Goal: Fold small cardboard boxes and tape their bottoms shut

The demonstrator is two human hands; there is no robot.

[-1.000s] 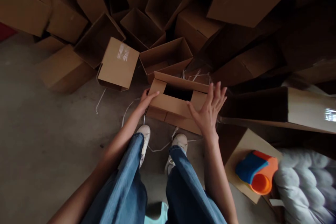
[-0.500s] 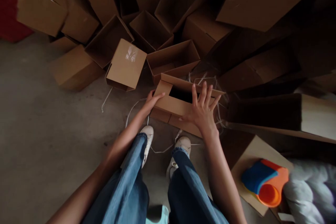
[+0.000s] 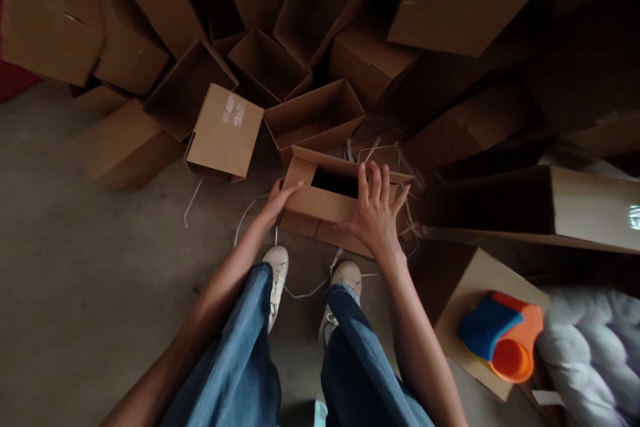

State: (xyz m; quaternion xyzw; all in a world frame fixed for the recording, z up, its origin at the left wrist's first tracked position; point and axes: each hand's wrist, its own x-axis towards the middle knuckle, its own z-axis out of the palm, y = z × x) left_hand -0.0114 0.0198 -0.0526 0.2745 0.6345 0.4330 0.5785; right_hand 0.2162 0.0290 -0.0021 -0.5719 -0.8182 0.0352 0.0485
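Down at the bottom, blue jeans (image 3: 240, 353) and two pale shoes (image 3: 277, 265) planted on the concrete floor (image 3: 75, 267), with white strapping (image 3: 300, 293) looping between and past the toes. Off to the near right, an orange cup (image 3: 513, 360) with a blue cloth (image 3: 483, 333) sits on a flat cardboard sheet (image 3: 480, 280), just beside a grey chunky-knit blanket (image 3: 590, 353).

Now the action. Straight ahead of the shoes lies the cardboard box (image 3: 315, 203), on the floor, long axis running left to right and dipping slightly toward the right. Both arms reach forward to it, one at each end. The left hand (image 3: 280, 197) is on the near left corner, fingers laid together over the top flap; the thumb is hidden, so I cannot tell whether it pinches or only presses. The right hand (image 3: 374, 220) rests flat on the top toward the right end, fingers spread apart and pointing away, clamped on nothing. Between the two hands the dark opening shows where the flaps have not met. Each hand sits on its own end; the left is right at the corner, the right further in over the top.

Beyond, another open box (image 3: 315, 113) touches the far side, a small taped box (image 3: 225, 133) leans to the left, a long box (image 3: 590, 207) lies on its side at right, and a tumbled pile of boxes (image 3: 470, 0) fills the background.
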